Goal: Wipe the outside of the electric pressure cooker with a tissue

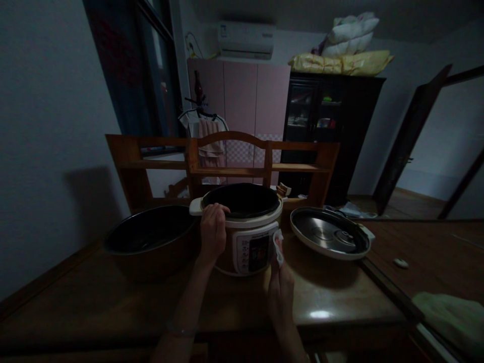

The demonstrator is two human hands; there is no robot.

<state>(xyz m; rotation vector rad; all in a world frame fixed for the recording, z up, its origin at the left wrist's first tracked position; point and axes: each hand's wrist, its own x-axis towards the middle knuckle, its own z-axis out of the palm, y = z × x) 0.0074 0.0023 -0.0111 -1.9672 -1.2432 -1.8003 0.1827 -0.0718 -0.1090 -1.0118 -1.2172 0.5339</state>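
Pinching a thin, crumpled white cloth (279, 244) at the glossy panel (259, 252) of a round cooker (229, 247), the right hand (282, 287) faces the left hand (214, 229), curled over the smooth pale rim (251, 222).

Electric cooker (242, 229): cream rim and side handle, brownish lower body, black inside; control panel (245, 250) whitish, its display (259, 253) near-black with reddish marks. Cloth (279, 247) plain white. Pot (162, 257) brown outside, black within, thin greyish rim. Lid (328, 234): cream edge, black ring, silvery metal centre. Worktop (340, 297) yellow-brown, one white glare spot. Shelf unit (230, 172) warm orange-brown wood. Wardrobe (240, 96) dusty pink, crossed by a band of pink-and-white checks. Cabinet (357, 131) black; topping it, yellow bag (351, 63), whitish bundle (351, 35). Air conditioner (245, 38) white. Hung garments (212, 143) pale pink. Door (410, 141) very dark brown. Fabric (454, 317), lower right, pale green.
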